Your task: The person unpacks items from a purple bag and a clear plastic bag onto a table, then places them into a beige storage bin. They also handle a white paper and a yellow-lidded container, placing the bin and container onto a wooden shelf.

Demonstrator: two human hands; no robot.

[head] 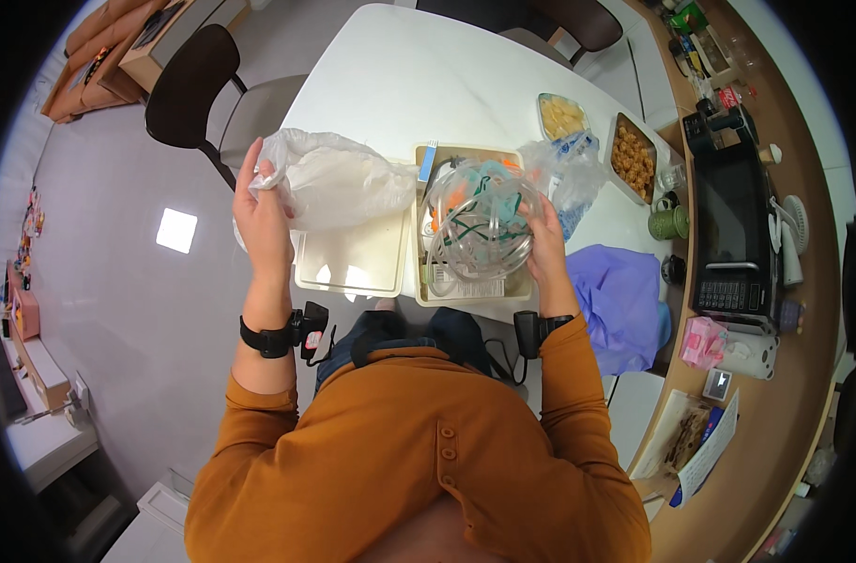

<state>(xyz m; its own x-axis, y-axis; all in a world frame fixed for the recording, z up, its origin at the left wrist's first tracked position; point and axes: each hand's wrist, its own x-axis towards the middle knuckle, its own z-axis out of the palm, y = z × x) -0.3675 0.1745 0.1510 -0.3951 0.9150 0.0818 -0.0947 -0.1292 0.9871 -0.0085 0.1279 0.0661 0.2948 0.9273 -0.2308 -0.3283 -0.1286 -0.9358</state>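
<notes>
My left hand [266,218] grips the gathered edge of a white plastic bag [350,183], which spreads to the right over a cream lid [350,260]. In my right hand [546,239] is a coiled bundle of clear plastic tubing [463,260] with green straps and a pale green translucent piece among the loops. The bundle is over a cream plastic box [422,285]. Inside the box, partly hidden by the tubing, are orange items and a printed carton [481,288]. A small blue-and-white box [428,160] rests by the far left corner of the box.
Beyond my right hand lie a clear plastic bag [576,176] and a purple plastic bag [614,302]. Farther back are a dish of pale yellow pieces [562,116], a metal tray of browned food [632,158] and a green mug [667,219]. A microwave [727,225] stands on the right-hand counter.
</notes>
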